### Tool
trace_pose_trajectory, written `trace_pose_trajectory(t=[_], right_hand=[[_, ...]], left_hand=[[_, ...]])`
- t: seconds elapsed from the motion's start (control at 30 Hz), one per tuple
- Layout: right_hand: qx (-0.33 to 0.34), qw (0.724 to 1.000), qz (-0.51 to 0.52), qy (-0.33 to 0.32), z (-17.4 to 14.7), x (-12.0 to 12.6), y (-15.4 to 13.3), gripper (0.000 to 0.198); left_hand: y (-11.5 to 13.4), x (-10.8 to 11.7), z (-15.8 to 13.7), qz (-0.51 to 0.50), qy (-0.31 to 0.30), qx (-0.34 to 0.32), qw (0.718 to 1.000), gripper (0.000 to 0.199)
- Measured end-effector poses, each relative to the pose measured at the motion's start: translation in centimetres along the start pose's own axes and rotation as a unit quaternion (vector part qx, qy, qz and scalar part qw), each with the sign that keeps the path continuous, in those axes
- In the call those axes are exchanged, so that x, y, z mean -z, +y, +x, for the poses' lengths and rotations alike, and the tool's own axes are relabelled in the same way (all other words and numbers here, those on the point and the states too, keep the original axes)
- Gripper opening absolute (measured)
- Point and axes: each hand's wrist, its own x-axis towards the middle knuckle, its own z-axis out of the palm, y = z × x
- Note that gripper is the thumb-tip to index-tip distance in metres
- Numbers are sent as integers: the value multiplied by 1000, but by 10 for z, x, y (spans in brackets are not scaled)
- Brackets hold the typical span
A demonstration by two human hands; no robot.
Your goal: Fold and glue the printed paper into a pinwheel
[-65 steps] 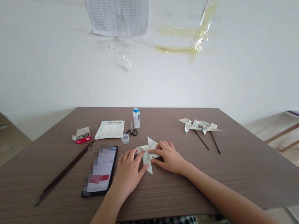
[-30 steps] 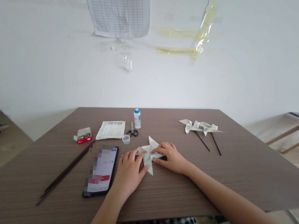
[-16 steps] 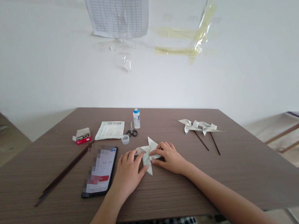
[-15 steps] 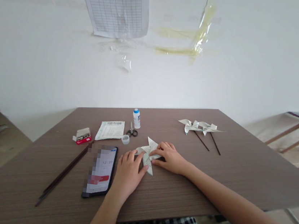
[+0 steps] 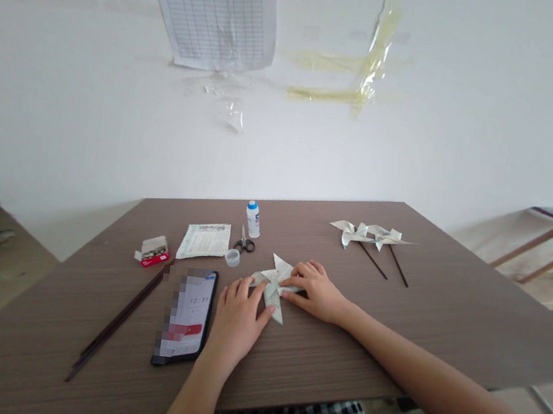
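Observation:
A folded paper pinwheel (image 5: 274,297) with printed text lies flat on the table between my hands, its pointed blades spread out. My left hand (image 5: 238,313) rests on its left side, fingers spread, with the thumb and index tips touching the near and left blades. From the right, my right hand (image 5: 317,292) has its thumb and forefinger around the right blade close to the centre. Part of that blade is hidden beneath the fingers. Left of my left hand lies a phone (image 5: 196,320).
Two pinwheels on sticks (image 5: 354,234) lie at the back right. Dark sticks (image 5: 122,316) lie left of the phone. Further back are a small red box (image 5: 154,258), a paper packet (image 5: 205,240), a clear cap (image 5: 232,258), scissors (image 5: 244,245) and a white glue bottle (image 5: 252,220).
My right fingers have shifted very slightly on the pinwheel's right blade, uncovering a little more near its centre. My left hand and everything else look the same.

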Motion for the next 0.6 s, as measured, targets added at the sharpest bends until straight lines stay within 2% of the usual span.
trace_pose_trajectory(t=[0.2,0.47,0.6], right_hand=[[2,1000,-18,-5,0,0,-3,33],[-14,999,23,-21,0,5,-2,37],[-6,1000,11,-24,-1,5,-4,42]], left_hand=[[-2,-4,0,13,0,-5,1000,53],[-7,-12,1,3,22,-18,1000,51],[-8,-12,1,3,22,-20,1000,51]])
